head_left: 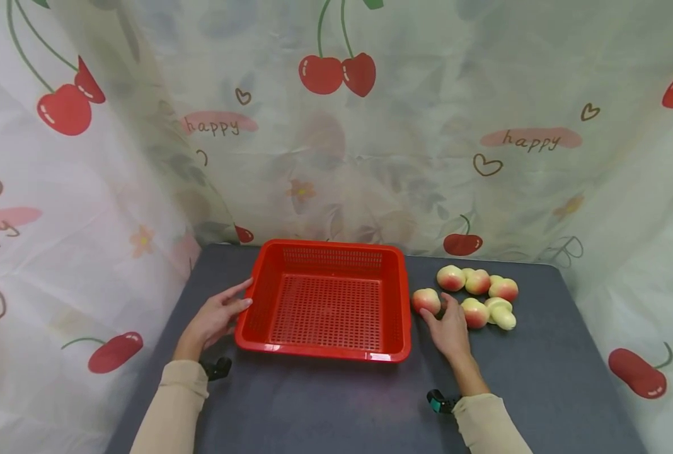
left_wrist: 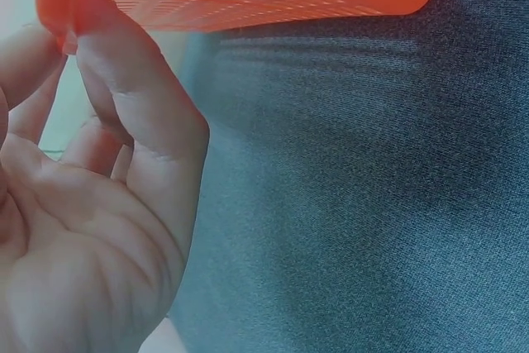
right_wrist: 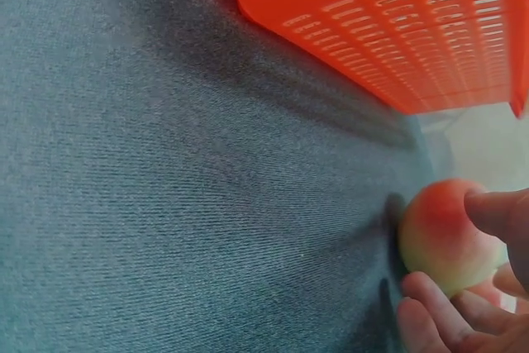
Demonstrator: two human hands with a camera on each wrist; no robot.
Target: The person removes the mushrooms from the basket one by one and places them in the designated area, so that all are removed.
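A red plastic basket [head_left: 327,309] with slotted walls and a meshed floor sits on the dark grey table, with nothing inside. At its left rim, my left hand [head_left: 214,318] pinches the edge; the left wrist view shows the thumb [left_wrist: 132,80] against the rim. My right hand [head_left: 450,331] holds a red-and-cream peach [head_left: 426,299] just beyond the basket's right side. In the right wrist view, thumb and fingers lie on either side of that peach [right_wrist: 446,237], low over the cloth. Close to the right hand's knuckles lies another peach [head_left: 475,313].
Several more peaches [head_left: 503,289] cluster at the right of the table. A pale yellow, knobbly fruit [head_left: 501,313] lies with them. A cherry-printed curtain [head_left: 404,157] hangs behind the table and along both sides.
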